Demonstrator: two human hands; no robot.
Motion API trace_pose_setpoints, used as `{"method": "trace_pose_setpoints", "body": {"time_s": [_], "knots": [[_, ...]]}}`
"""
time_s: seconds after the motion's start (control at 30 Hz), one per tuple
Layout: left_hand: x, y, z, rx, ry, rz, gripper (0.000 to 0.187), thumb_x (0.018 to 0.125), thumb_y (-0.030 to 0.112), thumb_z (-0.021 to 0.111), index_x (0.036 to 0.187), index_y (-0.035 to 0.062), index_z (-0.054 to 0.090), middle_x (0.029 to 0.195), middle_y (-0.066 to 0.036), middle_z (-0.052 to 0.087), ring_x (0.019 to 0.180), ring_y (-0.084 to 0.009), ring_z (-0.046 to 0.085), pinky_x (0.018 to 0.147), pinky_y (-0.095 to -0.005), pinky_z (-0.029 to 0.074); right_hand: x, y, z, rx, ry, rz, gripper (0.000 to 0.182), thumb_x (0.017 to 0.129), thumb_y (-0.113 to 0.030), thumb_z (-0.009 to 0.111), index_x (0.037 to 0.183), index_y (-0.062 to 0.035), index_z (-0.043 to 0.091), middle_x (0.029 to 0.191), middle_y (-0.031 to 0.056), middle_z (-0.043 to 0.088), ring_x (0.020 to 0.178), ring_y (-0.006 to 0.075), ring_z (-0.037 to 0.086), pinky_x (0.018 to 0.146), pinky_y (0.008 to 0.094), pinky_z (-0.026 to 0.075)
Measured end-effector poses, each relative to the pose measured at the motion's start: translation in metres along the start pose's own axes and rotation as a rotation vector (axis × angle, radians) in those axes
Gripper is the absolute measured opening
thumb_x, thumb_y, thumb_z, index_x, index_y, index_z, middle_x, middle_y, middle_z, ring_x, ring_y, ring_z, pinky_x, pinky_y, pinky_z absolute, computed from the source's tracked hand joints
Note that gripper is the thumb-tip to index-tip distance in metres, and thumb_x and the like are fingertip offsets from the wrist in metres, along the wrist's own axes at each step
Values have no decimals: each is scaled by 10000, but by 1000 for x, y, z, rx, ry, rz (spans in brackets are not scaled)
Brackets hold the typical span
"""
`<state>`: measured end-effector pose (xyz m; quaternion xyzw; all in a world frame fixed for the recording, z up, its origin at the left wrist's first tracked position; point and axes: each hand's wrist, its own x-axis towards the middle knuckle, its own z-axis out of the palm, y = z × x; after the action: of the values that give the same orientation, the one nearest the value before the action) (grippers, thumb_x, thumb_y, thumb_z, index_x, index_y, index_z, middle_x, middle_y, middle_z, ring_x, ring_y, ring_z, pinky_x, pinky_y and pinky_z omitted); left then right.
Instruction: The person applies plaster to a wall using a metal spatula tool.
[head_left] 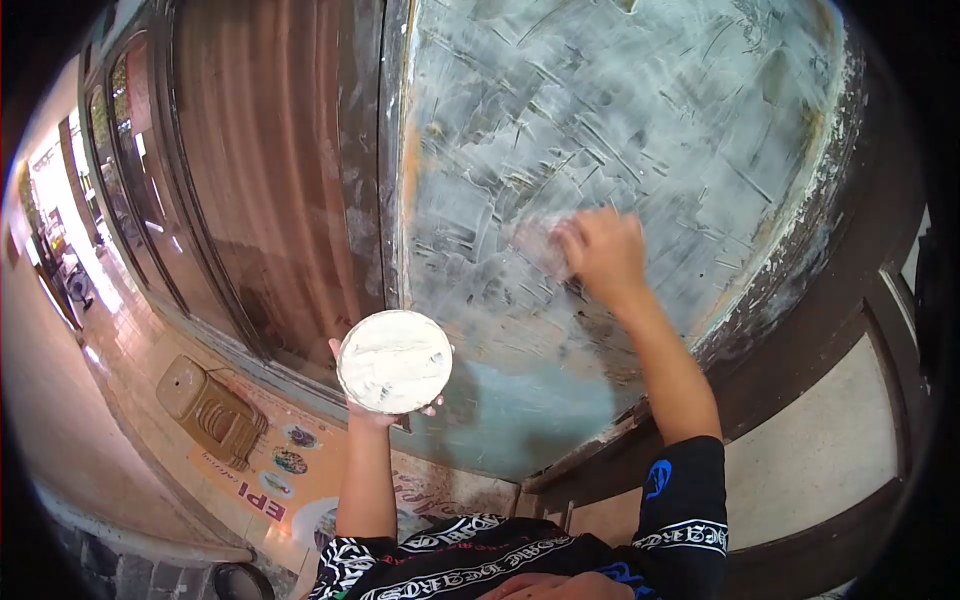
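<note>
My left hand [372,410] is closed around a round tub of white putty [395,360] from below. The paste fills it near the rim, its top smeared and uneven. Against the upright panel [560,120], my right hand [605,255] grips a thin, pale putty spreader [540,243], smeared by motion. The spreader looks flat and partly see-through; its exact edge against the surface is blurred. Grey-white streaks and dark patches cover the panel's upper part. Lower down, it shows bare pale green.
A dark-framed window with a brown curtain [260,150] borders the panel on the left. On the floor are a brown plastic stool [210,410] and a printed banner [285,465]. A dark-framed wooden door or panel [830,440] stands at right.
</note>
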<state>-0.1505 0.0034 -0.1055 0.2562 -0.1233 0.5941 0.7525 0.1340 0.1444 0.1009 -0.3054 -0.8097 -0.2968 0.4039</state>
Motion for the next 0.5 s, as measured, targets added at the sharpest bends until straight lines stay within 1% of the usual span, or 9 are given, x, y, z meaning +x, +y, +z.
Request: {"method": "trace_pose_setpoints", "body": {"time_s": [0.07, 0.1, 0.13, 0.2, 0.23, 0.3, 0.33, 0.4, 0.5], "knots": [[-2, -2, 3, -10, 2, 46, 1138, 775, 888, 408, 1516, 34, 278, 1386, -390, 428, 895, -645, 584, 657, -715, 538, 30, 16, -38, -4, 119, 142, 166, 854, -271, 700, 818, -109, 693, 769, 75, 660, 766, 292, 611, 698, 419, 428], [-4, -1, 3, -16, 37, 56, 1138, 774, 890, 406, 1514, 34, 281, 1386, -389, 430, 890, -645, 585, 651, -711, 537, 38, 30, -46, 123, 270, 189, 152, 841, -242, 720, 818, -94, 694, 761, 93, 652, 742, 302, 606, 691, 417, 442], [-6, -1, 2, -22, 71, 68, 1138, 774, 891, 404, 1513, 34, 285, 1386, -387, 432, 884, -644, 587, 644, -708, 536, 39, 31, -58, 124, 269, 187, 152, 841, -242, 720, 818, -94, 694, 761, 93, 652, 742, 302, 606, 691, 417, 442], [-9, -1, 2, -17, 65, 66, 1139, 775, 892, 401, 1510, 29, 288, 1378, -388, 441, 876, -644, 589, 625, -698, 537, 35, 26, -77, 247, 278, 365, 163, 829, -233, 741, 818, -79, 689, 751, 94, 645, 738, 296, 598, 693, 405, 446], [-11, -2, 1, -17, 78, 77, 1145, 771, 893, 405, 1509, 26, 287, 1370, -390, 447, 871, -643, 590, 624, -701, 536, 28, 22, -71, 248, 277, 360, 163, 829, -233, 741, 818, -79, 689, 751, 94, 645, 738, 296, 598, 693, 405, 446], [-11, 0, -3, -1, 117, 72, 1156, 760, 898, 415, 1507, 24, 292, 1347, -396, 462, 858, -641, 593, 625, -709, 535, 5, 10, -45, 179, 169, 73, 185, 832, -254, 744, 809, -82, 680, 742, 81, 638, 748, 283, 593, 705, 409, 435], [-11, 0, -6, 2, 115, 71, 1156, 760, 898, 415, 1507, 24, 292, 1347, -396, 462, 858, -641, 593, 625, -709, 535, -2, 3, -34, 178, 172, 74, 185, 832, -254, 744, 809, -82, 680, 742, 81, 638, 748, 283, 593, 705, 409, 435], [-8, 0, -5, 6, 92, 24, 1149, 758, 895, 423, 1506, 32, 298, 1352, -399, 455, 862, -651, 586, 629, -715, 533, -12, -6, -21, 30, -56, -39, 188, 832, -266, 743, 818, -88, 684, 758, 76, 648, 784, 271, 602, 727, 413, 426], [-3, -4, 5, -41, 49, 22, 1121, 772, 883, 424, 1508, 45, 308, 1372, -396, 439, 888, -668, 570, 649, -719, 531, 20, 27, -44, -81, 140, 35, 204, 848, -283, 731, 832, -84, 690, 765, 89, 654, 786, 281, 611, 720, 424, 433]]}}
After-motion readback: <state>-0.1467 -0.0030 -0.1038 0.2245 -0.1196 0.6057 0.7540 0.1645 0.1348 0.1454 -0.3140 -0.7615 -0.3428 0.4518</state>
